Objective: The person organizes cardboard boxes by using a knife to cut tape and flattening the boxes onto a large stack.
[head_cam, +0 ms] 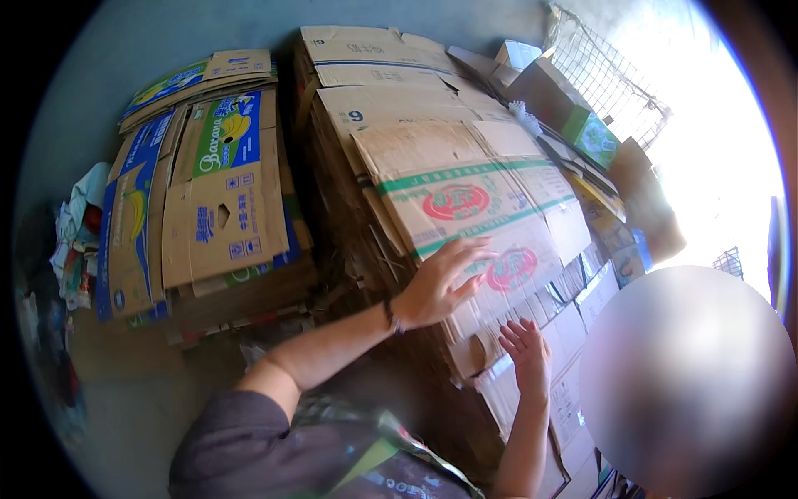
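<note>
My left hand [446, 284], with a dark band at the wrist, is raised above a flattened cardboard box [436, 156] printed with green stripes and red ovals. Its fingers are apart and hold nothing. Lower and to the right, my right hand [527, 352] is held palm up with spread fingers beside the edge of the cardboard stack, also holding nothing. The printed box lies on top of a tall stack of flattened cartons. Whether either hand touches the cardboard cannot be told.
A second stack of flattened banana cartons [224, 218] stands at the left. Plastic bags [81, 206] lie beyond it. At the upper right are a wire mesh basket [605, 75], a green box [590, 137] and loose cardboard. A blurred round area hides the lower right.
</note>
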`<state>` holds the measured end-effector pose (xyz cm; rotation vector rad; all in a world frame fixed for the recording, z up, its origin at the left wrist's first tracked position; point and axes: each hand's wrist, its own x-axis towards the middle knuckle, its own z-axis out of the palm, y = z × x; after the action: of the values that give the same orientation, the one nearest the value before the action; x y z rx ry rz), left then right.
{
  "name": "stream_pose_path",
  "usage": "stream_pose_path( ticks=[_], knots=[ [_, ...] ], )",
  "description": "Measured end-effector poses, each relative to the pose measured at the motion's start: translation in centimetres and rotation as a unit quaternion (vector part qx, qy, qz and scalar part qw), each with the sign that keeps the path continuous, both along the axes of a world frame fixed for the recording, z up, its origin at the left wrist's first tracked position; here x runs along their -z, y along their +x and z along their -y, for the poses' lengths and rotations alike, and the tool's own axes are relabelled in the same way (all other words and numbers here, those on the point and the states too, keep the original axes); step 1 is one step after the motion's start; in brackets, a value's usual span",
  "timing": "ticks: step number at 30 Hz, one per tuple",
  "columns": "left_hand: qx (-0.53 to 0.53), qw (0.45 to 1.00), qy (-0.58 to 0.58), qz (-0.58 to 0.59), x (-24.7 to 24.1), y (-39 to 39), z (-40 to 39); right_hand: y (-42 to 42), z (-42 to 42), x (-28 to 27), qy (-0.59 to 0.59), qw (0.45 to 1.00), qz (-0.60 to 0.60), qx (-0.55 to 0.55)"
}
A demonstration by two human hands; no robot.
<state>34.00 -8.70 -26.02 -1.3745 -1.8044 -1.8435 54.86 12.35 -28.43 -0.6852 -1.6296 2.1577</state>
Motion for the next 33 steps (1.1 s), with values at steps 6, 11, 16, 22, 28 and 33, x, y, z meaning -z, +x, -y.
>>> stream_pose_path(
  ticks=[6,11,16,22,28,33],
  knots=[
    [-0.037,0.963,0.075,0.257,6.1,-5.2,6.4,-5.3,0.3,2.1,-0.114,0.989,0.093,0.025],
    [0.068,0.869,0.182,0.455,6.7,-7.6,7.2,-9.9,3.6,0.0,-0.077,0.993,0.029,0.089],
    [0.348,0.714,0.179,0.581,0.9,-8.1,6.5,-13.2,5.0,-11.8,-0.025,0.977,-0.11,0.181],
    [0.473,0.765,0.126,0.418,-6.8,-5.4,1.7,-11.1,2.9,-19.5,-0.18,0.906,-0.382,-0.037],
    [0.504,0.759,0.178,0.373,-7.9,-4.3,0.3,-8.0,4.0,-14.8,0.057,0.951,-0.21,0.221],
    [0.382,0.708,0.18,0.565,-4.7,-3.4,-1.4,-5.0,3.4,-7.0,-0.016,0.965,-0.111,0.238]
  ],
)
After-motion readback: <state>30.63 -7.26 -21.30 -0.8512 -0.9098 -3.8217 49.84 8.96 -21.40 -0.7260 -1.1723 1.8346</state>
